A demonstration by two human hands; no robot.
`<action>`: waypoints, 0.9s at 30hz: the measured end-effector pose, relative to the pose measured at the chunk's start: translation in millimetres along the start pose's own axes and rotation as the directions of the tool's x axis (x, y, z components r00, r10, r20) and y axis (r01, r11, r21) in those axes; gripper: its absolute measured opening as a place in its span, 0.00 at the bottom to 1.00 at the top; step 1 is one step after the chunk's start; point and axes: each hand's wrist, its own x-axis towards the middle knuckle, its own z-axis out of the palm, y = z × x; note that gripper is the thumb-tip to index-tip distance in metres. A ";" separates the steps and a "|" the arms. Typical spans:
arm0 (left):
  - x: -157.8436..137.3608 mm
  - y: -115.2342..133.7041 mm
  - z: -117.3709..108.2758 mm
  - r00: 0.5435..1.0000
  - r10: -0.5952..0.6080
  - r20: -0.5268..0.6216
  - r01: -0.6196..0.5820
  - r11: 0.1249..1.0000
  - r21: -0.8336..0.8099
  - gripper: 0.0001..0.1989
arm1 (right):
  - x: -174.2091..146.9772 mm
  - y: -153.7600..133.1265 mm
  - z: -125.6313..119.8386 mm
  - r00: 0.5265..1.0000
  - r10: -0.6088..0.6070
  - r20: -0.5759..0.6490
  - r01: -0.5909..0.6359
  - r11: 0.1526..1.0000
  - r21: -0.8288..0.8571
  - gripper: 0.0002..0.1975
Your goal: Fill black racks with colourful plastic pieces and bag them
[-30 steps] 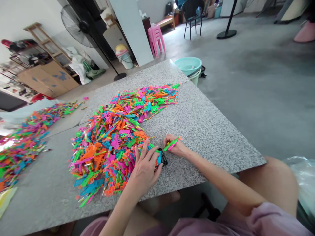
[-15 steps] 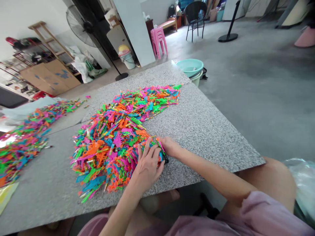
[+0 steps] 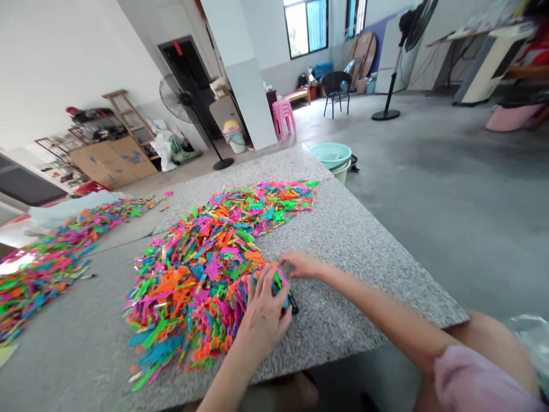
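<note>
The left hand (image 3: 263, 320) covers the end of a packed row of small plastic toys (image 3: 223, 315), so its palm side and whatever its fingertips press on are hidden; whether it grips or only steadies them I cannot tell. A black frame (image 3: 294, 303) shows just past that hand's thumb, mostly concealed, its full shape unclear. The left forearm is cut off at the bottom edge, and a clear plastic bag (image 3: 532, 337) is cropped at the right. The left hand lies palm down, fingers spread forward, thumb apart on the near side. The right hand (image 3: 300, 266) reaches in from the right, wrist low over the speckled table (image 3: 351, 246), fingers bent; its thumb and forefinger seem slightly apart beside a pink-and-green piece (image 3: 281, 277) at the row's end. A loose, multicoloured heap (image 3: 206, 240) adjoins the row.
</note>
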 end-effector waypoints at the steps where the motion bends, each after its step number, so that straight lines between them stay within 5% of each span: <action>1: -1.2 -0.5 1.3 1.000 -0.006 -0.023 0.006 1.000 -0.005 0.17 | 10.7 9.4 -6.1 0.998 0.050 -0.037 -0.053 0.997 -0.061 0.21; 4: -4.4 -2.7 7.6 0.995 -0.015 -0.099 0.014 1.000 -0.006 0.17 | 52.9 28.1 -17.6 0.978 0.159 -0.134 -0.188 0.950 -0.250 0.24; 9: -7.8 -6.2 18.3 0.995 -0.011 -0.096 0.014 0.999 0.036 0.17 | 99.8 32.5 -4.8 0.969 0.174 -0.175 -0.228 0.901 -0.368 0.20; 16: -5.1 -1.6 14.0 0.998 -0.024 -0.062 0.024 1.000 -0.007 0.16 | 20.5 59.6 -3.1 0.954 0.179 -0.240 -0.238 0.940 -0.246 0.17; 19: -3.3 -0.2 11.8 0.998 -0.026 -0.062 0.025 0.999 -0.026 0.15 | -10.2 59.0 -12.2 0.902 0.251 -0.350 -0.349 0.902 -0.253 0.18; 22: -2.6 1.3 9.0 0.998 -0.020 -0.055 0.018 0.999 -0.036 0.14 | -16.6 46.9 -23.2 0.868 0.379 -0.320 -0.476 0.818 -0.322 0.13; 27: -1.4 4.5 2.0 0.999 -0.002 -0.032 0.001 0.999 -0.034 0.13 | -28.3 25.3 -41.0 0.839 0.468 -0.276 -0.535 0.803 -0.263 0.08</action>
